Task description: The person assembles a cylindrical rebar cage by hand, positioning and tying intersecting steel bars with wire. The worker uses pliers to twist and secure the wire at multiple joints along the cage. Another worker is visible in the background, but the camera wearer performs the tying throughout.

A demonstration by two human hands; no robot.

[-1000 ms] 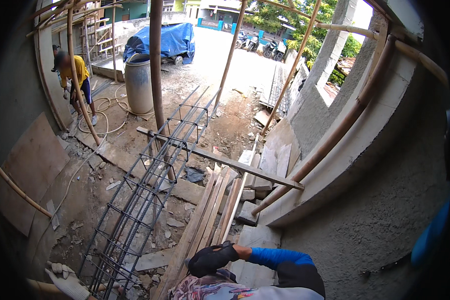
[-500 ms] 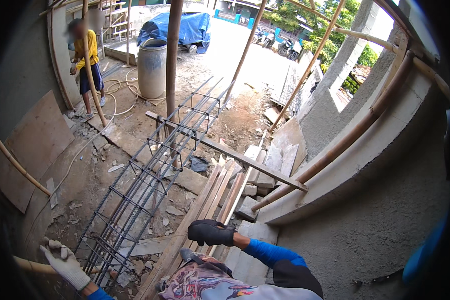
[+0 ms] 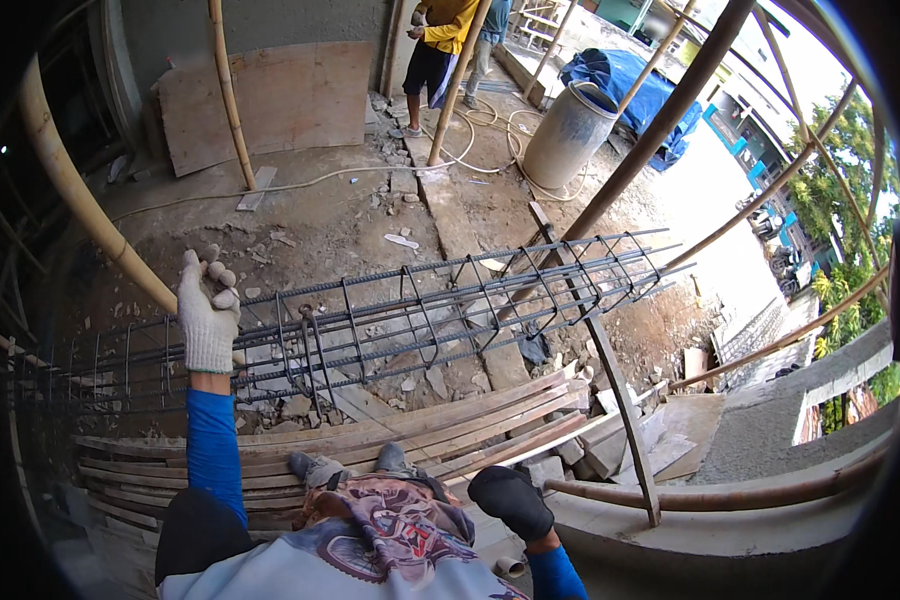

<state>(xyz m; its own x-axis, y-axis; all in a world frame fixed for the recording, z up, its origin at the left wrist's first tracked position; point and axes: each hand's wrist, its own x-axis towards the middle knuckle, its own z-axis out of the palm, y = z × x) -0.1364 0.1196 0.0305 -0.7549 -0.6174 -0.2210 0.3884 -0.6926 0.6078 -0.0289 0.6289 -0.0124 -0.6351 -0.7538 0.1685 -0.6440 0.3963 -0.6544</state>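
Observation:
My left hand [image 3: 208, 310], in a white knit glove, is raised in front of a long rebar cage [image 3: 410, 315]. Its thumb and half-bent fingers stand apart, and no held object shows. Whether it touches the bars I cannot tell. My right hand [image 3: 515, 502], in a black glove, is closed low in front of my body, near the planks; what it grips, if anything, is hidden. A slim, dark, long-handled tool resembling pincers [image 3: 312, 345] hangs at the cage, right of my left hand. Stirrups ring the cage, whose far end lies over a wooden crossbar [image 3: 610, 385].
Long planks [image 3: 450, 432] lie by my feet. A thick bamboo pole [image 3: 100, 215] slants behind my left hand; a brown post [image 3: 660, 120] rises past the cage. Farther off are a barrel [image 3: 570, 140], a hose [image 3: 340, 172], a blue tarp [image 3: 670, 140] and two people [image 3: 440, 50].
My view has swung left, so the cage now runs across it. My left hand has risen from the lower left corner to in front of the cage. The right stays closed, low.

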